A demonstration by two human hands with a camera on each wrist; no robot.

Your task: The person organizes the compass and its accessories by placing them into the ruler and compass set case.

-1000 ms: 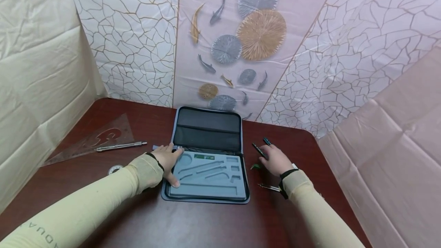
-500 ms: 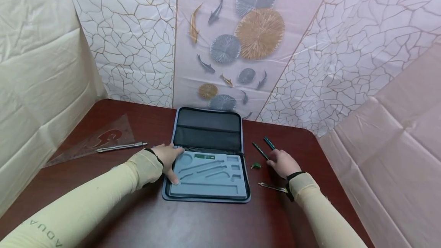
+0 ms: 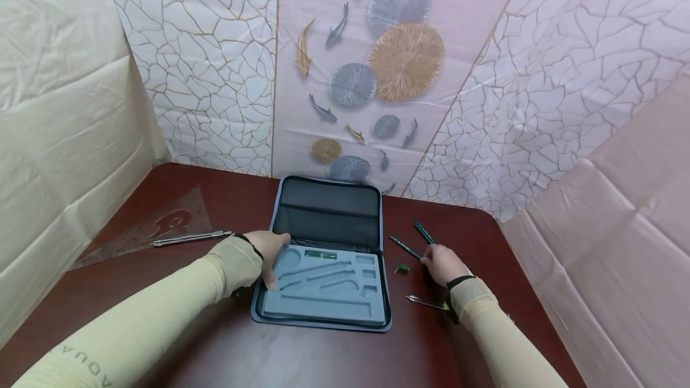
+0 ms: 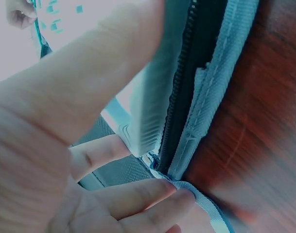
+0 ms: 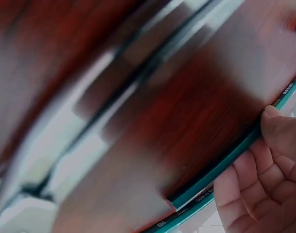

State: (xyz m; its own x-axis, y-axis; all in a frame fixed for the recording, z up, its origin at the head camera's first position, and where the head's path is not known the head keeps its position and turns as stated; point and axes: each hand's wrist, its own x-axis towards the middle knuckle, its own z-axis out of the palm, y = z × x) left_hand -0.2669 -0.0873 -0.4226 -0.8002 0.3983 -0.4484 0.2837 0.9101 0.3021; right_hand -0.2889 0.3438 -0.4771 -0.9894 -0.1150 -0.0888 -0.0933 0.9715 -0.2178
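My left hand (image 3: 273, 256) rests on the left edge of an open zip case (image 3: 326, 208), thumb over its grey foam insert (image 3: 323, 310). In the left wrist view the fingers (image 4: 152, 204) lie fairly straight by the hinge corner, touching a blue strap (image 4: 206, 201). The insert has several hollows, one with a small green item (image 3: 320, 254). To the right of the case, my right hand (image 3: 444, 265) pinches a dark green pencil (image 5: 225, 162) between thumb and fingers. A second pencil (image 5: 186, 216) lies close beside it; both reach toward the hand in the head view.
A clear set square (image 3: 178, 220) lies at the left with a silver compass-like tool (image 3: 191, 238) over its edge. Right of the case are a small green piece (image 3: 402, 269) and a slim metal-tipped tool (image 3: 426, 302), partly under the right wrist. Fabric walls enclose the table's back and sides.
My right hand has moved to the right, off the left pencil's middle, to the near ends of the pencils. The left hand stays on the case with its thumb slightly shifted.
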